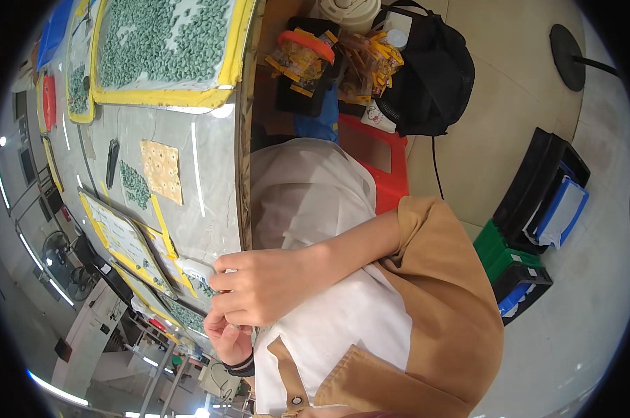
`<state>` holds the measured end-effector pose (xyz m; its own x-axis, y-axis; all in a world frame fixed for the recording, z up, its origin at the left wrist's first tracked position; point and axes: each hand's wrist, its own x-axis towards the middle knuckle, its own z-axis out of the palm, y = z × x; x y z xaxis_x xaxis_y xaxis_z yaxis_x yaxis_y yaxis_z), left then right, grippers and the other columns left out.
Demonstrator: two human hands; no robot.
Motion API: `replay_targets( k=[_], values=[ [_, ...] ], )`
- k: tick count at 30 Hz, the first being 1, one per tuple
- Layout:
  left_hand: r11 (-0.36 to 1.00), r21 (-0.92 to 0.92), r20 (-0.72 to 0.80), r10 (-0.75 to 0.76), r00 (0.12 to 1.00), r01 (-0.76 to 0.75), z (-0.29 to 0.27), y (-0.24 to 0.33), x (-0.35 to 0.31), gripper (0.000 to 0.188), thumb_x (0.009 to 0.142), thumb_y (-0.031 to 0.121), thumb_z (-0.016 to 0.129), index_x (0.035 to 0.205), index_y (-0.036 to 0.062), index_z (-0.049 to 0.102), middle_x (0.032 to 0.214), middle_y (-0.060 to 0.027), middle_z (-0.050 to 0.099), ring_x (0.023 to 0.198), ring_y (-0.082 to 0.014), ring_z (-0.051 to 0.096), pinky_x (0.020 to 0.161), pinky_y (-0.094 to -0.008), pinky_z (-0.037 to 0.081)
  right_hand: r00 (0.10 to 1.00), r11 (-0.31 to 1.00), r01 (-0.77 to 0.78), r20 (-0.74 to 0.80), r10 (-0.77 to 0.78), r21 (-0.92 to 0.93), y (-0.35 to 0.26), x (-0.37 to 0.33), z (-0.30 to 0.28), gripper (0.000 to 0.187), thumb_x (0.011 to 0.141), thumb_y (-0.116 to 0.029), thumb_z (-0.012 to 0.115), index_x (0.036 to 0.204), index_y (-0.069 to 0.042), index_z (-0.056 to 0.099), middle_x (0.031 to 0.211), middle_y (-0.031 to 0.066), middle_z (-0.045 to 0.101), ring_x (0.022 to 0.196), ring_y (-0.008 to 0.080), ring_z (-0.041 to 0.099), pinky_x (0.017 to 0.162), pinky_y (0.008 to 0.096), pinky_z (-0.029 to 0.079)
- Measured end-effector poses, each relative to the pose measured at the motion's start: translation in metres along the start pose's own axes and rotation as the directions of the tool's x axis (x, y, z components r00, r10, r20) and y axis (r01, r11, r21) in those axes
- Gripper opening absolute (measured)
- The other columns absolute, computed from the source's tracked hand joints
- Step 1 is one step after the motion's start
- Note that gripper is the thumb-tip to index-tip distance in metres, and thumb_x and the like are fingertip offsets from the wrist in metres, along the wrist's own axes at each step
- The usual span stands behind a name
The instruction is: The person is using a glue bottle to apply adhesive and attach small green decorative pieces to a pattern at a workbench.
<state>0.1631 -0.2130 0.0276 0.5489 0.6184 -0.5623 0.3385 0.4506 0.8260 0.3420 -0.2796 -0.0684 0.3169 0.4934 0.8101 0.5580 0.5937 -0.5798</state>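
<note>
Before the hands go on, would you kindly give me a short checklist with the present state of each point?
1. Right hand at the table edge: ok.
2. Left hand close below it, fingers curled: ok.
3. What the fingers pinch: cannot tell, too small.
4. Yellow-rimmed tray of small green pieces lying flat on the table: ok.
5. Loose green pieces beside the tan perforated card, away from the edge: ok.
6. Floor beside the red stool crowded with a black bag: not ok.

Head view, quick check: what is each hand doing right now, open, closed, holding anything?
Left hand: fingers curled at the table edge; whether it holds anything cannot be told.
Right hand: loosely closed, fingertips on a small white piece.
</note>
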Motion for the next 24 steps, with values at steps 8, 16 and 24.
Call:
replay_targets(
  k=[8, 16, 24],
  values=[
    [0.999, 0.033, 0.028, 0.011, 1.0, -0.012, 0.001, -0.001, 0.001, 0.017, 0.082, 0.015, 0.063, 0.084, 0.0018, 0.052, 0.068, -0.0055, 0.052, 0.059, -0.0132, 0.049, 0.056, -0.0236, 0.042, 1.0, 0.999, 0.007, -0.022, -0.006, 0.035, 0.001, 0.0, -0.002, 0.013, 0.059, -0.016, 0.062, 0.06, -0.01, 0.05, 0.066, -0.0012, 0.048, 0.069, 0.0177, 0.05, 0.07, 0.0286, 0.042],
    [0.997, -0.048, 0.036, 0.057, 0.998, -0.056, -0.014, -0.007, 0.001, 0.03, 0.076, 0.014, 0.065, 0.097, -0.0054, 0.055, 0.083, -0.0077, 0.059, 0.059, -0.0109, 0.053, 0.051, -0.0206, 0.042, 1.0, 0.999, 0.032, -0.001, -0.032, 0.023, -0.005, 0.009, 0.009, 0.013, 0.06, -0.015, 0.062, 0.063, -0.01, 0.05, 0.07, -0.0011, 0.051, 0.074, 0.0199, 0.053, 0.07, 0.0299, 0.044],
    [0.961, -0.27, 0.041, 0.066, 0.997, -0.053, -0.053, -0.01, 0.002, 0.027, 0.076, 0.006, 0.065, 0.099, -0.0036, 0.053, 0.092, -0.0083, 0.059, 0.079, -0.0134, 0.058, 0.073, -0.0232, 0.047, 0.982, 0.998, 0.024, 0.185, -0.035, 0.063, -0.019, 0.03, 0.043, 0.013, 0.064, -0.015, 0.062, 0.068, -0.009, 0.052, 0.085, 0.0041, 0.06, 0.09, 0.0251, 0.059, 0.072, 0.0324, 0.048]
  ],
)
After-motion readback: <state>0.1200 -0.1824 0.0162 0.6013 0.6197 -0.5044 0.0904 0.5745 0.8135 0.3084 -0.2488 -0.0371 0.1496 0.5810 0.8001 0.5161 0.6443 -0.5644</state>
